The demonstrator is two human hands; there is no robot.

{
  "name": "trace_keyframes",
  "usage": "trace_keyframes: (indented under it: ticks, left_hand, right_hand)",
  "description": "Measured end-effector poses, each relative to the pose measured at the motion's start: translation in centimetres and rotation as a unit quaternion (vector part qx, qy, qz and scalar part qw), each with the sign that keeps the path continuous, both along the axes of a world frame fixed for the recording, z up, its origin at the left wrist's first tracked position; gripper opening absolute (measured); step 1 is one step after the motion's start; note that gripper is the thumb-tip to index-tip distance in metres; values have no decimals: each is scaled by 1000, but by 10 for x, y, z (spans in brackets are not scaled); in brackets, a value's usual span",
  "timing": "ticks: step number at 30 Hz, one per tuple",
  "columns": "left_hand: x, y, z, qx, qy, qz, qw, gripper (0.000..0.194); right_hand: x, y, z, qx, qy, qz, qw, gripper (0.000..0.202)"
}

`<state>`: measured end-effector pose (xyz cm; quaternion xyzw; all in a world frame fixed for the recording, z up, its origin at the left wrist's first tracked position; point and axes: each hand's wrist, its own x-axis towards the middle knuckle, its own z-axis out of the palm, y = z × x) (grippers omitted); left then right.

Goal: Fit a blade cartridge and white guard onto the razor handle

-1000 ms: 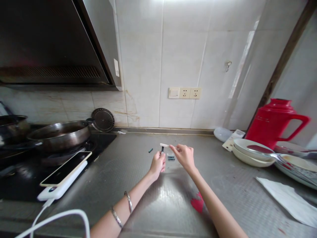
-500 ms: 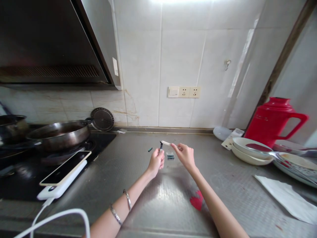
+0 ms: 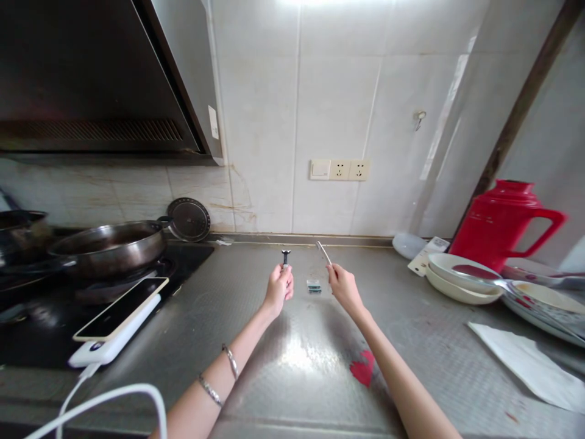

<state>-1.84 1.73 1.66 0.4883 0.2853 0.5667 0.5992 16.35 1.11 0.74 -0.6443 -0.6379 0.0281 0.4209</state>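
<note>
My left hand (image 3: 279,289) is closed around the handle of a razor (image 3: 286,258), its dark head pointing up and away from me. In my right hand (image 3: 343,285) is a slim white stick (image 3: 323,251), gripped near its lower end and tilted up to the left; its exact kind is too small to make out. The razor and the stick are apart. Between my hands, a small clear case (image 3: 314,286) with dark green strips, like blade cartridges, lies on the steel counter (image 3: 256,390).
At left, a phone (image 3: 121,310) on a white power bank lies across the hob edge, near a steel pan (image 3: 112,247). A red thermos (image 3: 498,228), stacked bowls (image 3: 461,294) and a white paper sheet (image 3: 525,363) are at right. A red heart mark (image 3: 362,368) is near my right forearm.
The stick has come away from the razor's head and now points upward. My left hand has shifted left with the razor, and the small dark green piece there is no longer visible.
</note>
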Motion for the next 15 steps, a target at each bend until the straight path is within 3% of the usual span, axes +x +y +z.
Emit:
trace_keyframes:
  ticks: [3, 8, 15]
  left_hand:
    - [0, 2, -3, -7, 10, -9, 1000, 32]
    - [0, 4, -7, -8, 16, -27, 999, 32]
    - [1, 2, -7, -10, 18, -38, 999, 30]
  right_hand:
    - [-12, -6, 5, -72, -53, -27, 996, 47]
    - [-36, -12, 3, -205, -161, -51, 964, 35]
    - [-62, -13, -11, -264, -219, -7, 939, 33]
